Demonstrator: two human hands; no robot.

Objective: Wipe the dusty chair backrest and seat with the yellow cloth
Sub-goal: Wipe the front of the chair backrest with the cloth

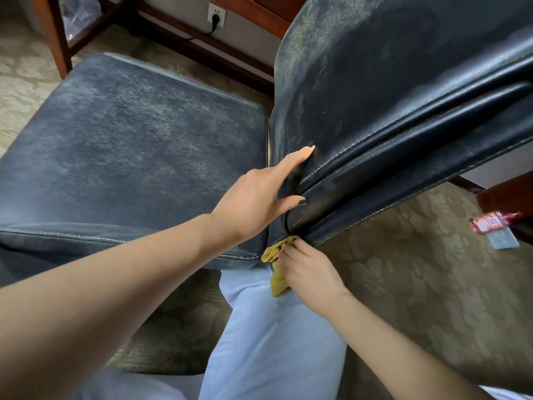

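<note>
Wiping seemingly just begun — seat and backrest both dust-grey. Left hand braces the backrest, fingers straight and spread; right hand pinches the yellow cloth against the backrest's lower edge.

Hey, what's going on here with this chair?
A person is cleaning a dark, dusty chair. Their left hand rests with straight fingers against the side of the backrest, apparently steadying it. Their right hand grips the yellow cloth, bunched at the backrest's lower corner beside the seat. The seat and the upper backrest look grey with dust, so most of the wiping seems not yet done.
</note>
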